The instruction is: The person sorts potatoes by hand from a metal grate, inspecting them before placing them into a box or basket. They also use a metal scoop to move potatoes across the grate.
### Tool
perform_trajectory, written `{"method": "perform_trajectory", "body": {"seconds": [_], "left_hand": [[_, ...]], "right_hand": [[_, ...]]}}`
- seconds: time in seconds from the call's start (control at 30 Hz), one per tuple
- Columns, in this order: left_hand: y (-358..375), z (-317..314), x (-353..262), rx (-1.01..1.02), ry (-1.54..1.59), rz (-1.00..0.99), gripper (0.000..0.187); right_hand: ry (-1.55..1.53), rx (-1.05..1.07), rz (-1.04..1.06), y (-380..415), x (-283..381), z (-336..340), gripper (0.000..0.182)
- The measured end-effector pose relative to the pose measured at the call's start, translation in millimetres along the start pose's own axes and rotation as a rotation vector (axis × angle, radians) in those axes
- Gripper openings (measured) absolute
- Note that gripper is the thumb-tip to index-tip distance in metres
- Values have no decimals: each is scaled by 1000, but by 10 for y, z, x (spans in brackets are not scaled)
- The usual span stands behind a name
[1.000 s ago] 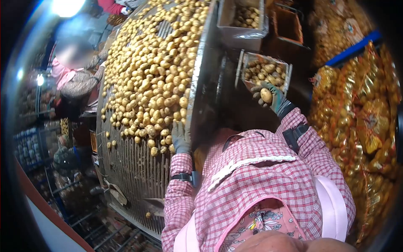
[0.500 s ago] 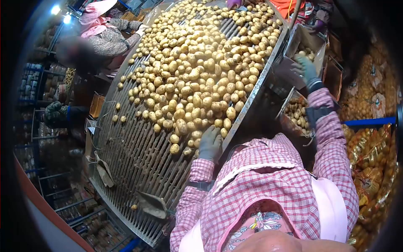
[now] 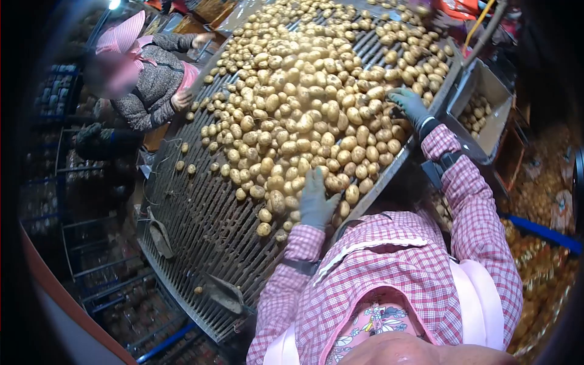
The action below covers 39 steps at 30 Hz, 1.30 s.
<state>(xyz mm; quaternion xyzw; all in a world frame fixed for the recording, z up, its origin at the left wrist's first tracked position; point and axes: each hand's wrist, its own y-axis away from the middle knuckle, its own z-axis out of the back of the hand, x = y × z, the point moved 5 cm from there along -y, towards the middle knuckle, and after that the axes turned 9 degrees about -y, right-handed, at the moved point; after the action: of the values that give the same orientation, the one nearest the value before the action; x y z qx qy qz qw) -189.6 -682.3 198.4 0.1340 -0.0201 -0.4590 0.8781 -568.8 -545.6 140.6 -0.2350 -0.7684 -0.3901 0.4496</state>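
A large heap of potatoes [image 3: 286,115] covers the upper part of a slatted metal table [image 3: 201,225]. My left hand [image 3: 317,199], in a grey-green glove, rests on the heap's near edge with its fingers spread and nothing gripped. At the table's right side my right hand [image 3: 411,108], gloved alike, lies over potatoes with its fingers apart. Its fingertips touch the potatoes and it holds none that I can see.
A grey bin [image 3: 496,112] with some potatoes stands beyond the table's right edge. Across the table, on the left, is a co-worker [image 3: 146,79]. Two scoop-like pieces [image 3: 224,294] lie near the table's lower end. Net sacks [image 3: 544,298] fill the lower right.
My right hand has moved left from the bin onto the potatoes on the table. My left hand has shifted slightly up and right. The view has turned a little.
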Motion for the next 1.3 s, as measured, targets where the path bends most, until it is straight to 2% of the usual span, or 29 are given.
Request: {"method": "perform_trajectory", "body": {"seconds": [0.1,0.13,0.23,0.27,0.33,0.43,0.47,0.53,0.57,0.6,0.67,0.73,0.77,0.83,0.87,0.9,0.93,0.97,1.0,1.03,1.07,1.1,1.13,1.2,1.27,1.3], "left_hand": [[-447,175,-230,60,112,51,112],[-592,187,-289,0,64,10,111],[-1183,385,-620,7,85,-39,102],[-1429,362,-667,-66,137,-64,100],[-1859,342,-778,-69,91,-44,102],[-2364,496,-1022,8,40,-35,105],[-2546,521,-1064,-75,94,-70,106],[-2979,536,-1083,9,156,-3,105],[-3162,549,-1085,-36,156,0,105],[-3318,556,-1157,-106,-8,5,106],[-3706,596,-1172,-180,63,-97,106],[-4044,659,-1223,-142,128,-80,108],[-4181,748,-1266,-110,205,7,107],[-4412,809,-1284,-135,424,13,103],[-4389,981,-1276,-150,498,-16,102],[-4282,1059,-1220,-46,490,-42,105],[-4106,1223,-1117,-80,299,-75,102],[-3960,1236,-887,-153,268,-88,90],[-3673,1382,-703,-404,69,-113,82],[-3564,1511,-462,-245,133,27,77],[-3426,1528,-150,-167,-31,94,79],[-3365,1250,326,-245,-36,163,88],[-3311,994,685,-115,-70,271,104],[-3357,798,745,-41,-131,338,115],[-3538,838,565,-82,68,290,119],[-3597,879,499,-14,86,312,119]], "right_hand": [[104,77,49,-221,34,-99,23],[127,104,52,-195,109,-170,22],[98,128,-16,-204,195,-265,23],[112,154,-10,-251,192,-269,24],[71,194,-74,-204,271,-359,31],[309,363,52,-304,274,-419,41],[324,431,308,-302,326,-534,47],[293,360,204,-299,342,-500,50],[432,400,339,-350,393,-463,53],[256,436,267,-400,335,-439,52],[400,380,381,-331,510,-465,48],[305,313,162,-323,434,-376,44],[258,277,53,-302,368,-327,42],[98,251,-37,-276,260,-140,37],[16,242,-90,-214,250,-134,35],[-7,168,-80,-152,268,-107,32],[17,185,-117,-116,288,6,31],[-2,135,-123,-68,294,85,31],[-21,87,-125,-3,296,150,30],[-22,70,-132,68,324,218,30],[-25,54,-137,133,363,289,30],[-30,39,-139,168,361,352,30],[-42,27,-139,177,329,402,31],[-58,8,-146,177,256,489,32],[-11,14,-110,148,191,519,35],[-1,20,-104,120,184,534,35]]}}
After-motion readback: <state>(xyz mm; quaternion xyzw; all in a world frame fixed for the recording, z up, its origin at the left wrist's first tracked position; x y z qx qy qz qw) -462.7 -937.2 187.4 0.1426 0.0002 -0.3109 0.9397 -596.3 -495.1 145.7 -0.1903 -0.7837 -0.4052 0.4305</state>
